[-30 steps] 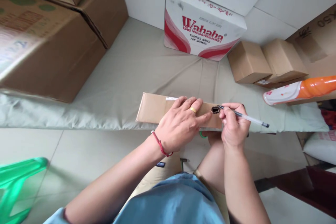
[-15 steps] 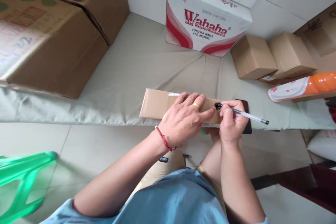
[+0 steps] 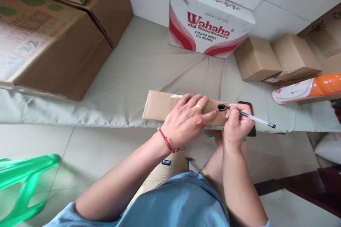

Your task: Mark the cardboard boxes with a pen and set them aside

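Observation:
A flat brown cardboard parcel (image 3: 160, 105) lies at the near edge of a grey-green cloth-covered surface (image 3: 138, 67). My left hand (image 3: 188, 120), with a gold ring and a red wrist cord, rests flat on the parcel with its fingers stretched out. My right hand (image 3: 237, 124) is closed on a clear pen (image 3: 255, 118). The pen's tip meets a black scribbled patch (image 3: 221, 107) at the parcel's right end. A dark phone (image 3: 250, 120) lies partly hidden under my right hand.
Large brown cartons (image 3: 53, 39) stand at the left. A white and red Wahaha water box (image 3: 210, 21) is at the back. Two small brown boxes (image 3: 277, 58) and an orange and white bottle (image 3: 309, 88) lie on the right. A green plastic stool (image 3: 23, 181) stands on the tiled floor.
The pen tip has shifted slightly over the black patch. My left hand stays flat on the parcel. The view has moved a little.

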The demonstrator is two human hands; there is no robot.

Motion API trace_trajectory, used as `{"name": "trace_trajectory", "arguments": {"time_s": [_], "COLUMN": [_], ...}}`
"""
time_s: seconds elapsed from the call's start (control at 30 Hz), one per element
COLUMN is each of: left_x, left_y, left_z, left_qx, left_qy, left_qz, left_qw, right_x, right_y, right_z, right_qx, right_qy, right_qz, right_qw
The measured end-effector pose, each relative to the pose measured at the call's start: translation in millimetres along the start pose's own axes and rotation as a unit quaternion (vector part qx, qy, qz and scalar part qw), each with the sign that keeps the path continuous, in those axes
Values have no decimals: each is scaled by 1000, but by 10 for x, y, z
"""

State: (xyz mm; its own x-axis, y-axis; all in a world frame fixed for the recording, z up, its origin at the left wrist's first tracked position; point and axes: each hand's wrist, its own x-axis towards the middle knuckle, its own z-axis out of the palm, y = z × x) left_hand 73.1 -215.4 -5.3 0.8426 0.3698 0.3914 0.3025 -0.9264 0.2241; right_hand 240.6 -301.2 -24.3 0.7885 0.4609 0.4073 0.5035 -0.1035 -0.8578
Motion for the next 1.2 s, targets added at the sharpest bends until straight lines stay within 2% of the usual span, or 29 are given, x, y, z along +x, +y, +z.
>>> {"name": "trace_trajectory", "arguments": {"time_s": [0.4,0.9,1.2], "left_x": [0,5,16], "left_y": [3,7,25], "left_z": [-5,-13,-36], "left_qx": [2,-4,-5], "left_qy": [-20,-15,-35], "left_qz": [-2,-10,-27], "left_qw": [1000,1000,999], "right_x": [-24,-45,-78], "right_y": [82,77,-37], "right_z": [-24,-76,-109], "right_qx": [22,40,32], "right_qy": [31,22,-39], "right_qz": [27,33,-1], "right_qw": [999,998,999]}}
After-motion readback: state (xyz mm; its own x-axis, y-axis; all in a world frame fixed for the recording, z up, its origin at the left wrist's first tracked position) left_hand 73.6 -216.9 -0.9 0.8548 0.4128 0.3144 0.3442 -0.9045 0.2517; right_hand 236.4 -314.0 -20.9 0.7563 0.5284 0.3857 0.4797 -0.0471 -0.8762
